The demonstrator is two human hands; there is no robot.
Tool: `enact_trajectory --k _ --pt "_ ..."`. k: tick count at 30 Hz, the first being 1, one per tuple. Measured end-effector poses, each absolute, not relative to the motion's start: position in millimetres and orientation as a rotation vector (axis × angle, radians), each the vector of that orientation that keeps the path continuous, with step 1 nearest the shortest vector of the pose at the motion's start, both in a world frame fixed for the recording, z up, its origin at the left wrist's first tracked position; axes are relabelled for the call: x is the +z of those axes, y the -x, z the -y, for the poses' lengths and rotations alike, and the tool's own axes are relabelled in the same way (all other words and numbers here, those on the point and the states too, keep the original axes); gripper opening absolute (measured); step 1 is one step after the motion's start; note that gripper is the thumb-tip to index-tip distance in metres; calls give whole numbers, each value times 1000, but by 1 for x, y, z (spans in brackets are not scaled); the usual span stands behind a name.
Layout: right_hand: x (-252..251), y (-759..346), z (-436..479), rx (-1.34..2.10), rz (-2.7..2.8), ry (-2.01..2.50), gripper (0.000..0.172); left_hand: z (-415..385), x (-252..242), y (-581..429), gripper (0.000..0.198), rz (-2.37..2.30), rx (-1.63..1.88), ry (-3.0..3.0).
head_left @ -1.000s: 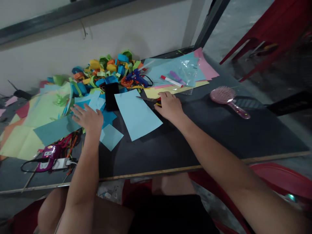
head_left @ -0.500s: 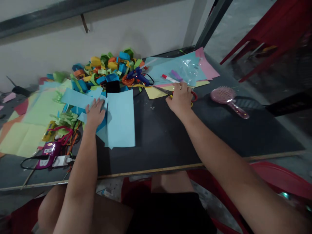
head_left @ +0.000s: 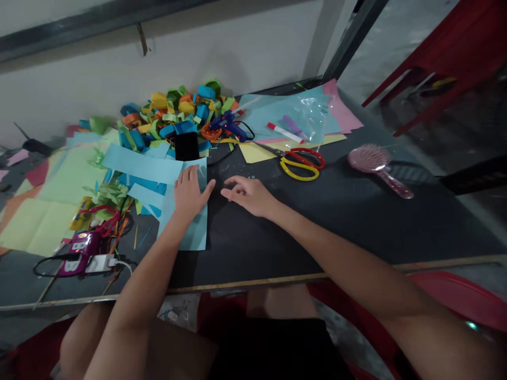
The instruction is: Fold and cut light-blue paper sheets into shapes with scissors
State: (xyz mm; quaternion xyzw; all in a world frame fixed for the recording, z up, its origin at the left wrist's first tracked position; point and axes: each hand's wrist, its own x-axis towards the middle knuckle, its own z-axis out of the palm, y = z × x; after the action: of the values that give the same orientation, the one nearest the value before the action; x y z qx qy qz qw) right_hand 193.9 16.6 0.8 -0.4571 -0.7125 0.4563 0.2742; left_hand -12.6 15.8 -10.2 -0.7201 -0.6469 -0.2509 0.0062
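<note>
My left hand (head_left: 192,192) lies flat on a light blue paper sheet (head_left: 194,235), its thumb stretched toward the right edge. Just right of that sheet, my right hand (head_left: 251,195) hovers low over the dark table (head_left: 253,253) with its fingers loosely curled, apart and holding nothing. Scissors (head_left: 303,163) with one red and one yellow handle lie beyond the right hand. Cut blue paper strips (head_left: 142,163) spread out to the left of my left hand. A black phone-like object (head_left: 187,146) sits just behind the sheet.
Folded colored paper pieces (head_left: 166,113) are heaped by the wall, beside a blue glue gun (head_left: 228,125). A red-capped marker (head_left: 285,132) rests on paper sheets at the back. A pink hairbrush (head_left: 370,158) lies to the right; a purple device (head_left: 81,250) with cables to the left.
My right hand has left the scissors and come left toward the blue sheet. My left hand has moved right onto the sheet, which has shifted slightly left.
</note>
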Motion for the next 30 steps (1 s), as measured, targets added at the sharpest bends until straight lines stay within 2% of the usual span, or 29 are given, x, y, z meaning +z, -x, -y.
enact_trajectory --k 4,8,11,13,16,21,25,30 --pt "-9 -185 -15 1391 1761 1112 56 -19 -21 9 73 2028 -1015 2302" --pt "-16 -173 -16 1705 1460 973 68 -18 -25 -2 66 2080 -1516 2245" --pt "-15 -168 -18 1767 1249 995 73 -17 -34 -14 60 2208 -1843 2130" --pt "-12 -168 -19 1817 1198 1000 63 -19 -41 -20 59 2270 -1981 2042" --pt "-8 -170 -17 1897 1295 956 39 -21 -44 -23 60 2237 -2106 1977" --pt "-9 -168 -12 1745 1469 982 15 -20 -29 -14 59 2068 -2026 2083" --pt "-9 -174 -24 1649 1209 1075 10 -24 -19 9 67 2138 -1828 2032" --pt "-7 -191 -42 1453 1121 1143 11 -33 -22 27 67 2131 -1786 2432"
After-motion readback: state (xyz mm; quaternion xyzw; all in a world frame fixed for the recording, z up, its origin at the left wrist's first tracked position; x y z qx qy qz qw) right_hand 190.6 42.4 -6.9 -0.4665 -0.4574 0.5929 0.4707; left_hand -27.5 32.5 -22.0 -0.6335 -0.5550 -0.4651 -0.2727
